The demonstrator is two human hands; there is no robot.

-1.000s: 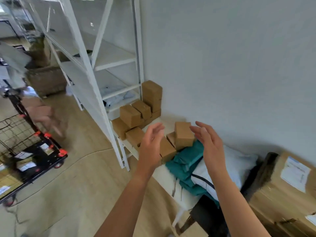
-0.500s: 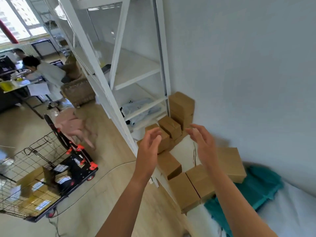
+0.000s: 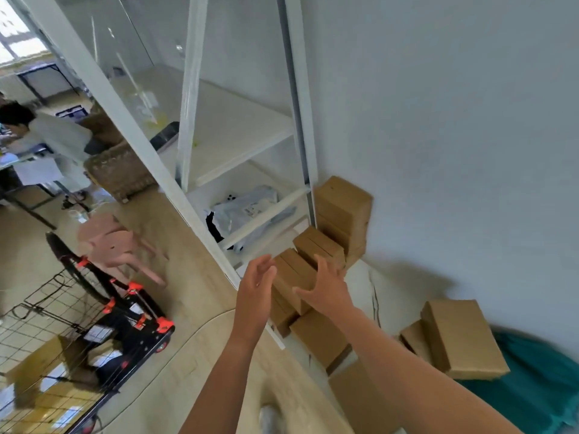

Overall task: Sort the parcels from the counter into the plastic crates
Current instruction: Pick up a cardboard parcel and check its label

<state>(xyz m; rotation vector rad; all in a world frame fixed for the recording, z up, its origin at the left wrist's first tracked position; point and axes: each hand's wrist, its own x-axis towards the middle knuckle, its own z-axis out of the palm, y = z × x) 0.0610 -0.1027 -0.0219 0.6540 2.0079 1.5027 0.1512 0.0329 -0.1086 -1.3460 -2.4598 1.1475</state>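
Note:
Several brown cardboard parcels lie on a low white counter [image 3: 360,283] against the wall. One small parcel [image 3: 294,277] sits at the pile's left edge, between my two hands. My left hand [image 3: 255,289] is at its left side with fingers straight. My right hand [image 3: 326,288] is spread over its right side; I cannot tell whether either hand touches it. Behind it stands a second small parcel [image 3: 319,245] and a tall stack of parcels [image 3: 343,211]. More parcels [image 3: 460,336] lie to the right on a teal bag [image 3: 539,389].
A white shelf rack [image 3: 194,145] stands left of the counter, with a grey mailer bag [image 3: 247,211] on a lower shelf. A black wire cart [image 3: 72,346] with orange clips holds parcels at lower left. A pink stool [image 3: 112,242] and a seated person [image 3: 53,142] are further left.
The view has swung left and closer to the parcel pile. Both hands have reached forward and come closer together around the small parcel at the pile's left edge.

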